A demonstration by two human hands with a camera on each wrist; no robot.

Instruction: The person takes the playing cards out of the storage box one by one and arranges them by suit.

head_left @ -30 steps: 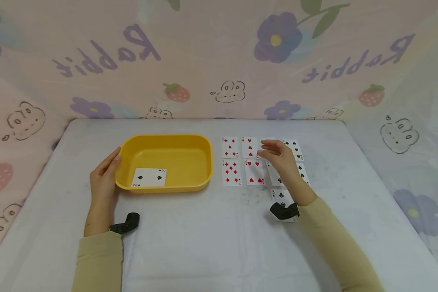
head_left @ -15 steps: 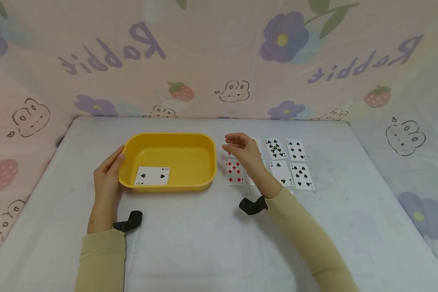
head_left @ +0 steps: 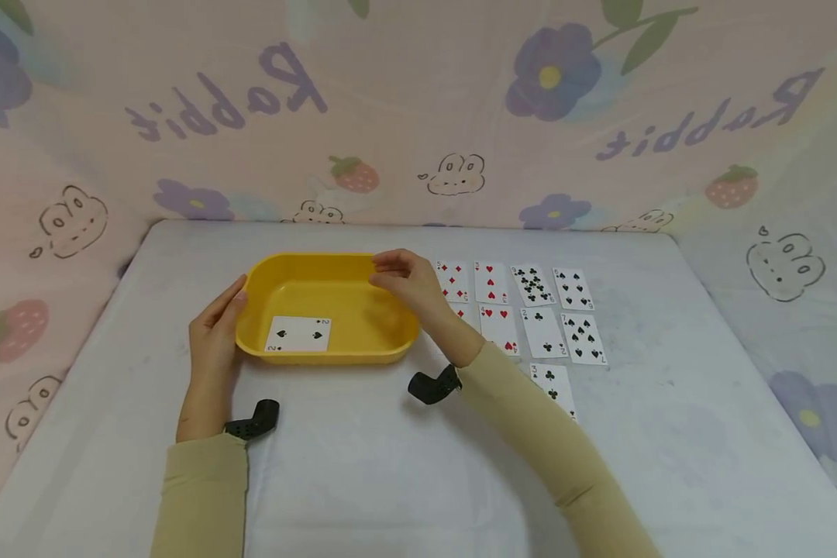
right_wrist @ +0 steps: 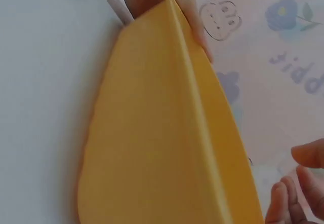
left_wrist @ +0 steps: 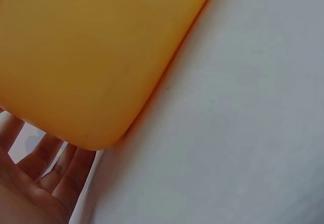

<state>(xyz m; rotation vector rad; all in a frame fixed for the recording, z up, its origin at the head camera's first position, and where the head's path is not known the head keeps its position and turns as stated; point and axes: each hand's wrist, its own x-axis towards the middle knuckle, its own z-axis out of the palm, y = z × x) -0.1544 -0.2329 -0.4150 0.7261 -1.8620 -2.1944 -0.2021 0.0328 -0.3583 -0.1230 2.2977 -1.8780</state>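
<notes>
A yellow plastic tray (head_left: 342,357) stands on the table. My left hand (head_left: 212,333) holds it at its left end, the thumb at the rim and the fingers along the outside wall. In the left wrist view the tray's corner hides those fingertips. A two of spades card (head_left: 298,335) lies face up inside the tray. Over the tray's right end hovers my right hand (head_left: 415,288), fingers bent loosely and thumb apart from them; no card shows between them. The right wrist view catches these right fingers (right_wrist: 288,198) beyond the tray's rim.
Playing cards lie face up right of the tray, among them the nine of clubs (head_left: 532,285), seven of spades (head_left: 584,339) and four of hearts (head_left: 500,329). The three of clubs (head_left: 552,385) is nearest. A printed cloth (head_left: 390,93) hangs behind the table.
My right hand has moved left, from above the cards to above the tray's right end, uncovering the nine of clubs and its neighbours. My left hand stays at the tray.
</notes>
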